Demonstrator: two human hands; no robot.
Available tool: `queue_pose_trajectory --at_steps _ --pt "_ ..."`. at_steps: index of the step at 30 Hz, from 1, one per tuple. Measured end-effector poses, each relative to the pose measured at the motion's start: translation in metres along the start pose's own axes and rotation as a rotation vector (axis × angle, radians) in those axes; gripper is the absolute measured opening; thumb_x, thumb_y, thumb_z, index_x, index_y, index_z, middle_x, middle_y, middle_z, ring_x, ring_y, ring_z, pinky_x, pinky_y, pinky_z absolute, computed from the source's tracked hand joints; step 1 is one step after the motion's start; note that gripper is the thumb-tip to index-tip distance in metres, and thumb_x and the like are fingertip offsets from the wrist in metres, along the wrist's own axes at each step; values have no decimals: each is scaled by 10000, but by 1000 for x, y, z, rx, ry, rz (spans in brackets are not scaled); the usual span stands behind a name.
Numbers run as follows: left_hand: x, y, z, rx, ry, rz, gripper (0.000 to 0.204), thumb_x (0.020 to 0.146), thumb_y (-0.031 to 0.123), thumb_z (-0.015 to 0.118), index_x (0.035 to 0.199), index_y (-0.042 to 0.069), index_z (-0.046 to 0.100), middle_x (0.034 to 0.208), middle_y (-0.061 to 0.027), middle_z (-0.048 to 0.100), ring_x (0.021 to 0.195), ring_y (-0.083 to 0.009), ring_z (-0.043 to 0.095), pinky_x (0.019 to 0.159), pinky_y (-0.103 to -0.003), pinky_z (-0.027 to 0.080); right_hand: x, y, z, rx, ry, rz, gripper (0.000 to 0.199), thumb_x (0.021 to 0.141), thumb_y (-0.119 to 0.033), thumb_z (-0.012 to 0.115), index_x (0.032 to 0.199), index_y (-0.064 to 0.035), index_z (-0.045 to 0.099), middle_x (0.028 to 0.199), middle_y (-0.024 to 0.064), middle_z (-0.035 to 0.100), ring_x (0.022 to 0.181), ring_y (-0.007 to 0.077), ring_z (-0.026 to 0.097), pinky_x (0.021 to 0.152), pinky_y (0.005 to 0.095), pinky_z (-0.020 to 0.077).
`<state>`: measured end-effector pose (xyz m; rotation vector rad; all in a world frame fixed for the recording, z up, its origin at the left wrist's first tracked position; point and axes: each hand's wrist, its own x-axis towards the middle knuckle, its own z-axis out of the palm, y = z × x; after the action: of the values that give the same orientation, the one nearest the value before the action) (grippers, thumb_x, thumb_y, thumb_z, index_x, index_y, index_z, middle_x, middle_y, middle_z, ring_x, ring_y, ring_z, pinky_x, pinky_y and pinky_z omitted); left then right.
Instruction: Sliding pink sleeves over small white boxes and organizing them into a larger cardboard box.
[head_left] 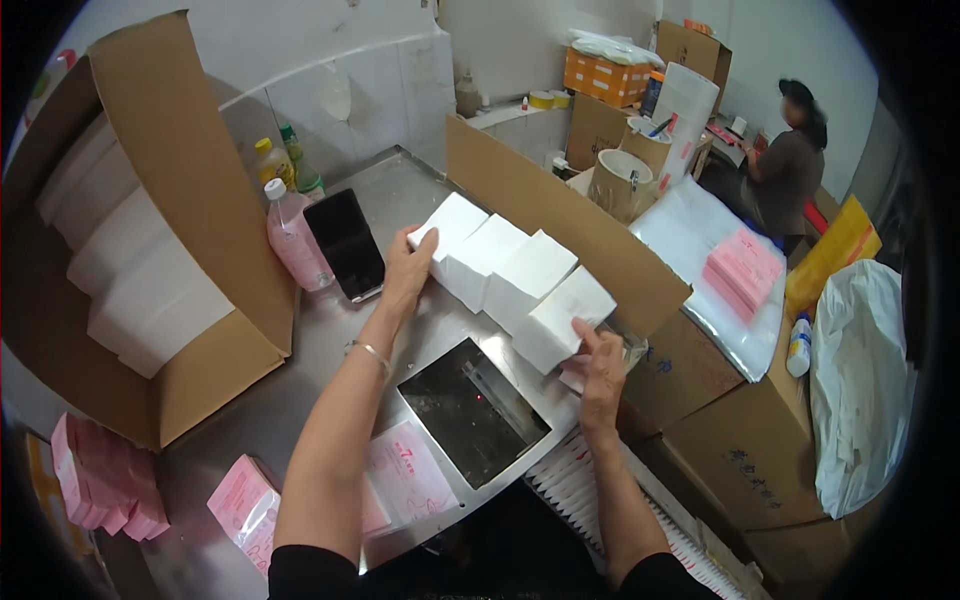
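Several white block-like stacks (535, 268), seemingly soft paper or tissue, stand pressed in a slanting row over the metal table. My left hand (408, 265) grips the far left end of that row, thumb on the near face. At the near right end, my right hand (600, 372) holds the last stack, its fingers bent against the face and lower edge. Between my forearms, a dark rectangular opening (474, 412) is set in the tabletop. Pink printed plastic packs (410, 470) lie beside it, partly hidden under my left forearm.
A large open carton (190, 180) at the left holds more white stacks. A pink-filled bottle (297, 235) and a black tablet (345, 245) stand behind my left hand. Cardboard boxes (745, 455) with clear film and pink packs crowd the right. Another person (790, 160) sits far right.
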<state>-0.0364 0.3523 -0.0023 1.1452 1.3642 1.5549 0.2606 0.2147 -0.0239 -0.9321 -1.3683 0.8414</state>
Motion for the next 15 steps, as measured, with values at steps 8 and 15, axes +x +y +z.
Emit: queue_pose_trajectory --at_steps 8,15 --pt "-38 21 -28 513 -21 221 692 917 359 701 1404 -60 446 1230 -222 634 1110 -273 621 963 -376 489 -5 -33 -3 -790 81 -436 354 831 -154 755 1162 -49 687 1001 137 601 949 285 581 818 406 480" --pt "-255 102 -72 1029 -815 332 515 901 215 692 1347 9 541 1087 -189 658 1033 -313 651 991 -433 473 -52 -44 11 -1145 -275 -277 329 772 -188 764 1030 -34 632 1043 145 556 1010 330 521 828 448 423"
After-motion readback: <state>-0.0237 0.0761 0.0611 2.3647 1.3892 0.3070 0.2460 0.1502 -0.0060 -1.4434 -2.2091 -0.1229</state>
